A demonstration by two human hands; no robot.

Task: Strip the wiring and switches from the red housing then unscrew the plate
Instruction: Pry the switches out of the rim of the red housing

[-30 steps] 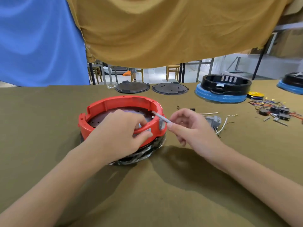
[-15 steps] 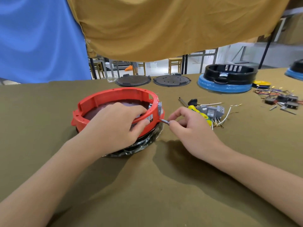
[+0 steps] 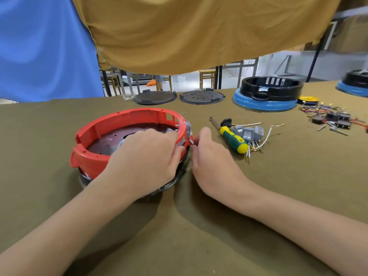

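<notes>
red housing [image 3: 127, 124] sits open side up near the tabletop's [image 3: 258, 196] middle, a dark perforated plate [image 3: 111, 140] lying flat inside it. left hand [image 3: 147, 162] curls over its right rim, gripping it. right hand [image 3: 211, 156] pinches a small grey piece [image 3: 191, 143] against the housing's outer wall. screwdriver [image 3: 232, 136] lies just right, tip toward the far edge, beside loose grey switches [image 3: 253, 133]

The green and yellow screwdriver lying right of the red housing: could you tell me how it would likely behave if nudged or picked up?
The screwdriver has a rounded handle and lies flat on the cloth-covered table, so a sideways nudge might roll it, though the cloth probably damps that. It looks rigid, and its ribbed handle should grip well. Its handle end touches the loose wires, which may drag along.
</notes>
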